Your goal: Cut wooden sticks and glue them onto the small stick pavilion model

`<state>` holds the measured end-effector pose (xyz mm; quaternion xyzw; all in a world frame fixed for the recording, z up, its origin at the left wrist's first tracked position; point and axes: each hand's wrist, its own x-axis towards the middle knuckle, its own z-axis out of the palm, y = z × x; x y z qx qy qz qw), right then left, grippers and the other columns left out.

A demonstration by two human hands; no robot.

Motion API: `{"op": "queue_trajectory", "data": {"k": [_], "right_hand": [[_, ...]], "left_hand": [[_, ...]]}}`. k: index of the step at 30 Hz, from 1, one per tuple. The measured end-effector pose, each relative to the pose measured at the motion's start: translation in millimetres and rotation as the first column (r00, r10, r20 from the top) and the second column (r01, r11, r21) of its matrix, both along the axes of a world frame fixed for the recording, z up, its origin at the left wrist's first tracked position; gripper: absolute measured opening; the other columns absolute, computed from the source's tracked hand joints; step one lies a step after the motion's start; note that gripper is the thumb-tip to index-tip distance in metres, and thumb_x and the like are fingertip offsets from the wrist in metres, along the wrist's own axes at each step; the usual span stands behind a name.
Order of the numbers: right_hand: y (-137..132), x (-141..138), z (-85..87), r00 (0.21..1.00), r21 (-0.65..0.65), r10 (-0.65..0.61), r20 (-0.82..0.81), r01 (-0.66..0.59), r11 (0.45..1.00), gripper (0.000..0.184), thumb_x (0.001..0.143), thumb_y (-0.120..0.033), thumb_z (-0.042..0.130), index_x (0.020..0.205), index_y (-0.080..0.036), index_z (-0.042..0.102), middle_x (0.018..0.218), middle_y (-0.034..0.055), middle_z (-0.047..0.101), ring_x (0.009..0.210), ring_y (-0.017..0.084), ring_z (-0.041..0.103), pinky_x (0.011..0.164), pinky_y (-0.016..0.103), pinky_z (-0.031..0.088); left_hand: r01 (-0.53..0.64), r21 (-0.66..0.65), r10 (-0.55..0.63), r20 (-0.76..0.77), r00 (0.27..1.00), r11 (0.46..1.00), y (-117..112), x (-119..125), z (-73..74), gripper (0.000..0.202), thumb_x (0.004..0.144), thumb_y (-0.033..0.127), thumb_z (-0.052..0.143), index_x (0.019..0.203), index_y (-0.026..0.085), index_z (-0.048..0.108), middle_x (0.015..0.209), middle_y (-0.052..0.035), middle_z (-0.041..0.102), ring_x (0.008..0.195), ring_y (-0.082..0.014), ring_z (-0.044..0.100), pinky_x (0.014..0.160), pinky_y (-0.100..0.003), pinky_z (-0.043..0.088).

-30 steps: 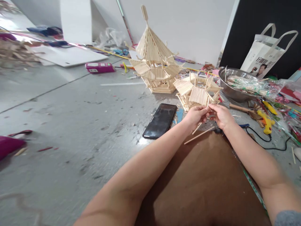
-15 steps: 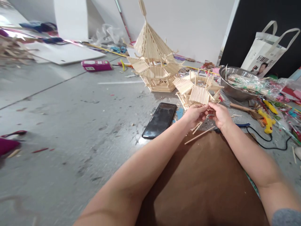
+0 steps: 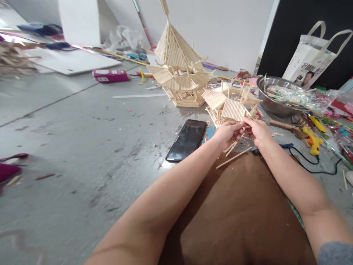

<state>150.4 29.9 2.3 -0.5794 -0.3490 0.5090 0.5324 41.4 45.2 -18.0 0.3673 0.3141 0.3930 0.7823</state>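
Note:
My left hand (image 3: 228, 133) and my right hand (image 3: 257, 131) meet at the near edge of a small wooden-stick pavilion piece (image 3: 231, 106) on the grey floor. Both hands pinch thin wooden sticks (image 3: 233, 147); several of them hang down from my left hand. A longer stick (image 3: 234, 157) lies over the brown fabric on my lap (image 3: 237, 213). Behind the small piece stands a tall stick pagoda (image 3: 178, 70).
A black phone (image 3: 186, 140) lies left of my hands. A metal bowl (image 3: 273, 103) with bagged sticks, a yellow glue gun (image 3: 310, 140) with its black cord, a white tote bag (image 3: 314, 59) and scattered craft scraps are on the right. A pink box (image 3: 110, 76) and white boards lie far left.
Both hands have stayed pinched together at the small stick piece, shifting slightly upward in the picture. The view has drifted a little, and more sticks hang below my left hand.

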Motion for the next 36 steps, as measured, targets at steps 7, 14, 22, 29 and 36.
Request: {"op": "queue_trajectory", "data": {"k": [7, 14, 22, 29, 36], "right_hand": [[0, 0, -3.7, 1.0, 0.028, -0.015, -0.002, 0.015, 0.999, 0.015, 0.061, -0.031, 0.062, 0.062, -0.017, 0.055, 0.05, -0.0049, 0.054, 0.038, 0.005, 0.044, 0.036, 0.018, 0.028], [1, 0, -4.2, 1.0, 0.04, -0.027, -0.002, 0.027, 0.999, 0.015, 0.06, -0.031, 0.062, 0.06, -0.017, 0.055, 0.053, -0.0043, 0.056, 0.039, 0.005, 0.044, 0.037, 0.019, 0.029], [-5, 1, -9.0, 0.999, 0.064, 0.013, 0.031, -0.015, 0.998, 0.022, 0.058, -0.036, 0.063, 0.057, -0.018, 0.052, 0.045, -0.0053, 0.051, 0.04, 0.006, 0.045, 0.039, 0.019, 0.026], [-24, 18, -13.2, 1.0, 0.129, 0.012, 0.017, -0.014, 0.992, 0.026, 0.054, -0.037, 0.069, 0.069, -0.017, 0.06, 0.054, -0.0054, 0.055, 0.047, 0.006, 0.047, 0.045, 0.019, 0.032], [-48, 35, -15.7, 0.978, 0.195, 0.085, 0.193, -0.123, 0.973, 0.026, 0.059, -0.041, 0.066, 0.071, -0.018, 0.062, 0.06, -0.0026, 0.057, 0.055, 0.008, 0.048, 0.051, 0.021, 0.035]], "left_hand": [[0.018, -0.005, -0.018, 0.023, 1.0, 1.0, -1, -3, -0.2, 0.009, 0.071, 0.015, 0.054, 0.071, 0.01, 0.062, 0.048, 0.0019, 0.052, 0.034, -0.004, 0.043, 0.035, -0.018, 0.028], [0.039, -0.018, -0.038, 0.038, 0.999, 0.999, 0, -4, -0.1, 0.011, 0.071, 0.016, 0.052, 0.07, 0.011, 0.061, 0.048, 0.0009, 0.054, 0.033, -0.004, 0.042, 0.034, -0.017, 0.027], [0.021, 0.025, -0.021, -0.003, 1.0, 0.999, -2, -3, -5.5, 0.016, 0.072, 0.027, 0.061, 0.068, 0.012, 0.058, 0.048, 0.0039, 0.051, 0.034, -0.002, 0.042, 0.036, -0.016, 0.029], [0.12, 0.166, -0.088, -0.188, 0.978, 0.979, -18, -4, -1.9, 0.019, 0.071, 0.027, 0.063, 0.062, 0.012, 0.055, 0.05, 0.0024, 0.054, 0.035, -0.0024, 0.042, 0.036, -0.017, 0.028], [0.148, 0.268, -0.094, -0.205, 0.974, 0.952, -34, 4, 0.1, 0.019, 0.07, 0.031, 0.063, 0.068, 0.013, 0.057, 0.055, 0.0029, 0.056, 0.036, -0.0019, 0.043, 0.037, -0.017, 0.029]]}}
